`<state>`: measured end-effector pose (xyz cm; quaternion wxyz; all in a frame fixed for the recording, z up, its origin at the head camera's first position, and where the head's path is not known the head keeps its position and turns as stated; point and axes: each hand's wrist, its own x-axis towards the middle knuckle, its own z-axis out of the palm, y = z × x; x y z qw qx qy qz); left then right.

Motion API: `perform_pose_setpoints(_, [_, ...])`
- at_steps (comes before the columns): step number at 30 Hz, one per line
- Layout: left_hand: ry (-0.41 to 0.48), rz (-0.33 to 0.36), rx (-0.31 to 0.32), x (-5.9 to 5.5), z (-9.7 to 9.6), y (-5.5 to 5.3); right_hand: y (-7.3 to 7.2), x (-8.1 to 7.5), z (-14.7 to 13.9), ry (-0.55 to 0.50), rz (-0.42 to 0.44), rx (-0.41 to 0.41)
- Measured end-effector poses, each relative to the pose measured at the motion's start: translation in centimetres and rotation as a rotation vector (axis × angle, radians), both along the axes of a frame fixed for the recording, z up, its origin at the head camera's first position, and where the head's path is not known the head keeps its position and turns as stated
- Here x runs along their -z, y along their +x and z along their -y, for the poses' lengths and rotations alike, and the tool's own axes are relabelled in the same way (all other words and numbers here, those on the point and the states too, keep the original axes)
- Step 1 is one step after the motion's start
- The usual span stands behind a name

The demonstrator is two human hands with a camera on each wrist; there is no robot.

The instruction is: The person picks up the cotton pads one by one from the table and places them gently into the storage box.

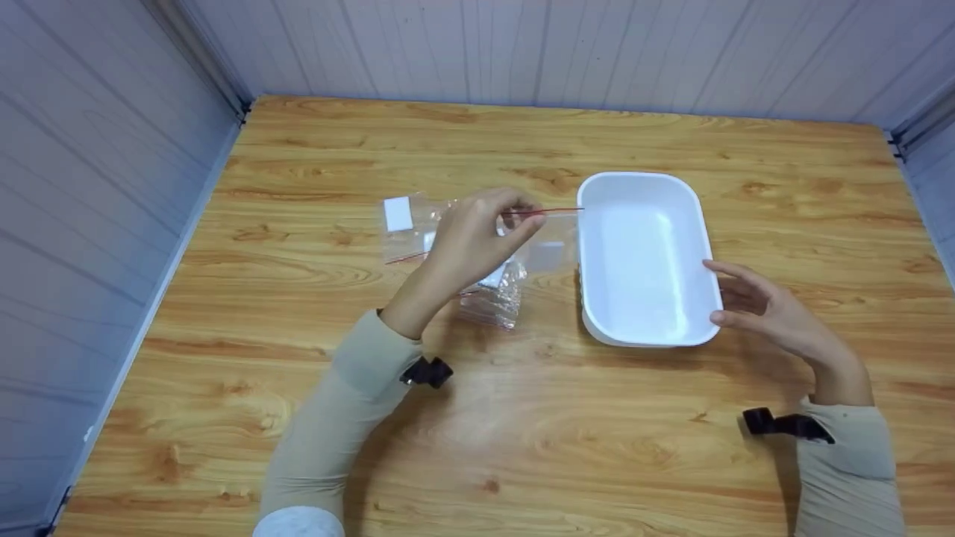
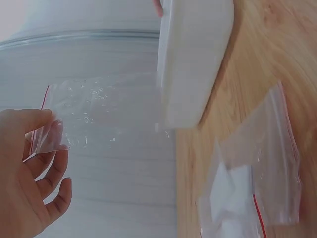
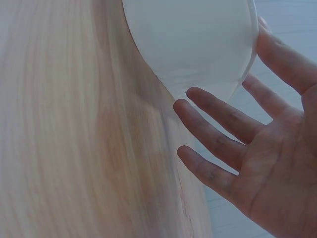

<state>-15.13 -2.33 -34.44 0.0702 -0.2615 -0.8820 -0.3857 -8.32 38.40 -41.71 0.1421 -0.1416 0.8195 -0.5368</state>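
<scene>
My left hand [image 1: 477, 227] pinches a clear zip-lock bag [image 2: 94, 114] between thumb and fingers near its red-lined end. In the left wrist view the bag spreads out flat and see-through, its far end overlapping the side of a white plastic tub [image 1: 645, 261]. On the tub's right side is my right hand [image 1: 772, 309], thumb and a fingertip at the rim. The right wrist view shows its other fingers [image 3: 218, 144] stretched out and apart beside the tub wall. Several more zip-lock bags [image 1: 492, 302] with white pieces inside lie under and around my left hand, partly hidden by it.
The wood-grain table [image 1: 522, 432] carries the tub right of centre, with the bags close to its left. Pale panels [image 1: 507, 52] wall the table at the back and both sides. Each sleeve has a black wrist camera [image 1: 427, 371] strapped on.
</scene>
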Motion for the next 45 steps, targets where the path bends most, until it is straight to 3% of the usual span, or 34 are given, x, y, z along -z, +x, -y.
perform_pose_setpoints(7, [-0.027,-0.01,0.054,-0.5,-2.4,0.2,0.0,-0.1,0.0,0.024,0.001,0.007])
perform_pose_setpoints(13, [0.022,-0.037,0.11,-0.7,-4.2,0.3,0.1,-0.2,-0.1,0.046,0.003,0.017])
perform_pose_setpoints(19, [0.038,-0.003,0.178,-0.3,-6.1,0.5,0.2,-0.3,-0.1,0.073,-0.004,0.025])
perform_pose_setpoints(28, [0.03,-0.004,0.201,-0.2,-8.1,0.7,0.1,-0.3,0.1,0.061,-0.012,0.019])
perform_pose_setpoints(39, [-0.021,0.075,0.261,0.4,-10.5,1.3,0.1,-0.3,-0.1,0.062,-0.005,0.022])
perform_pose_setpoints(45, [-0.033,0.053,0.273,0.6,-11.4,1.8,0.4,-0.4,-0.1,0.08,0.018,0.043])
